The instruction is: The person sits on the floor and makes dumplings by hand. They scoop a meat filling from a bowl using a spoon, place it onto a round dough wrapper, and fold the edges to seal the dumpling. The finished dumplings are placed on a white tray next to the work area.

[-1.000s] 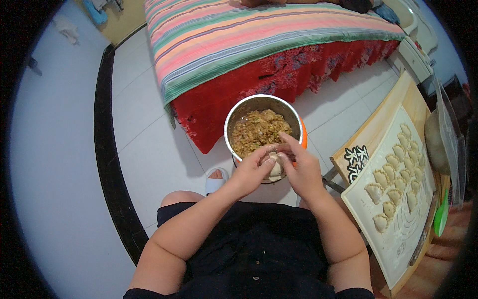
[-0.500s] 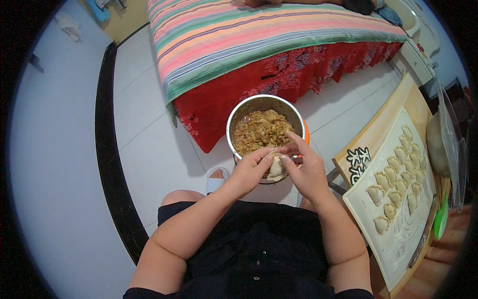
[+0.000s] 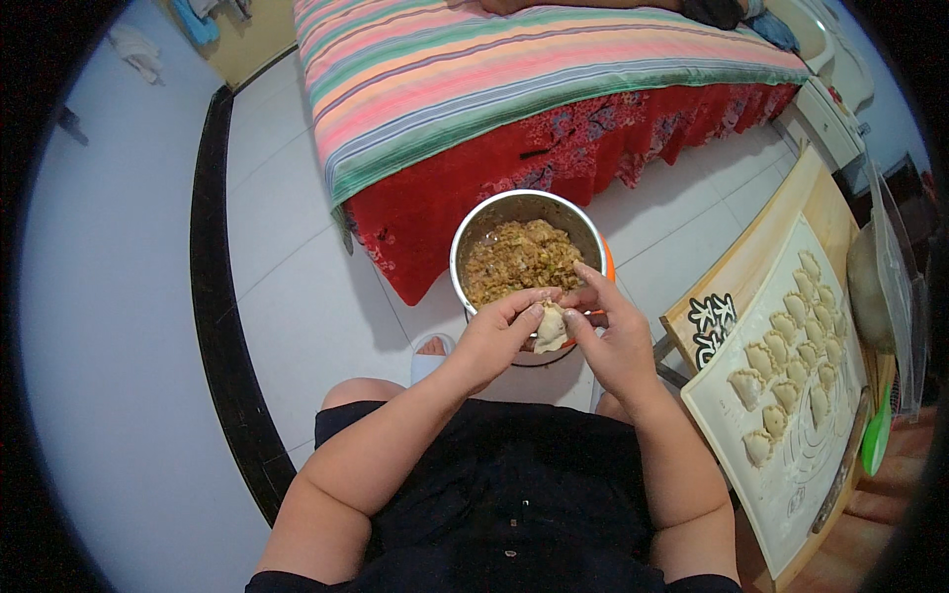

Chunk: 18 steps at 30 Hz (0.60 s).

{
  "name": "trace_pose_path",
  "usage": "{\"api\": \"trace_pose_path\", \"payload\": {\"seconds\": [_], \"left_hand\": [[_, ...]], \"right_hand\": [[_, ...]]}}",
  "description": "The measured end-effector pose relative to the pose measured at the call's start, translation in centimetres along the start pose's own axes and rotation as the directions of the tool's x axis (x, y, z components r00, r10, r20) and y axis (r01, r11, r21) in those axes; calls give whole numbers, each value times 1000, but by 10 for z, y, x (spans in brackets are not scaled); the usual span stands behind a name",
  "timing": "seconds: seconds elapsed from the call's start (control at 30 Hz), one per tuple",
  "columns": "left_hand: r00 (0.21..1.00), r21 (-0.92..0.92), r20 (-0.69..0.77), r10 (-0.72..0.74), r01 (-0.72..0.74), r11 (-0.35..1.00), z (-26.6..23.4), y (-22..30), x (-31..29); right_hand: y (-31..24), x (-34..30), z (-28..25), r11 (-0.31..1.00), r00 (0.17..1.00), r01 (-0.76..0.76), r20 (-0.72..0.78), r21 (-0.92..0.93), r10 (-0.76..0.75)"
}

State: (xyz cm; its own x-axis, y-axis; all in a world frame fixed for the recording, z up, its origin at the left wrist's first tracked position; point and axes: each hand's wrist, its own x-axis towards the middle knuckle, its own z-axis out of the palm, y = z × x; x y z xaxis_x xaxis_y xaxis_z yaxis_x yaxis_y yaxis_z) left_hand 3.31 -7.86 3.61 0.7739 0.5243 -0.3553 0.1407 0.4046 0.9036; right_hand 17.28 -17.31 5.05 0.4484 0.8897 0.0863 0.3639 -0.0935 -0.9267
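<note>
Between both hands I hold a pale dumpling (image 3: 551, 329) with a crimped edge, over the near rim of a metal pot. My left hand (image 3: 502, 331) pinches its left side between thumb and fingers. My right hand (image 3: 611, 328) grips the other side with thumb and fingers, its index finger raised. Brown, chopped filling (image 3: 524, 259) fills much of the pot (image 3: 458, 242). To my right, several finished dumplings (image 3: 786, 323) lie in rows on a floured white mat (image 3: 746, 474).
The mat lies on a wooden board (image 3: 682, 321), with a rolling pin (image 3: 842, 469) and a green-handled utensil (image 3: 876, 440) at its right. Ahead stands a bed (image 3: 554, 69) with a striped cover, where a person's leg (image 3: 603, 5) rests. A white wall (image 3: 129, 296) rises on my left.
The dumpling has turned slightly in my fingers, and more of its crimped edge shows. My right hand has shifted a little; the pot and mat look the same.
</note>
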Motion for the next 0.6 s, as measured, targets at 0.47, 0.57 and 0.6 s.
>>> {"api": "trace_pose_path", "payload": {"seconds": [0.47, 0.57, 0.6], "left_hand": [[993, 58, 15, 120, -120, 991, -2, -1, 2], [990, 148, 28, 142, -144, 978, -1, -3, 1], [981, 253, 42, 191, -195, 948, 0, -3, 0]], "right_hand": [[3, 1, 4, 998, 997, 55, -57, 33, -53], [3, 1, 4, 986, 991, 126, -42, -110, -131], [4, 1, 4, 967, 983, 171, -35, -187, -180]]}}
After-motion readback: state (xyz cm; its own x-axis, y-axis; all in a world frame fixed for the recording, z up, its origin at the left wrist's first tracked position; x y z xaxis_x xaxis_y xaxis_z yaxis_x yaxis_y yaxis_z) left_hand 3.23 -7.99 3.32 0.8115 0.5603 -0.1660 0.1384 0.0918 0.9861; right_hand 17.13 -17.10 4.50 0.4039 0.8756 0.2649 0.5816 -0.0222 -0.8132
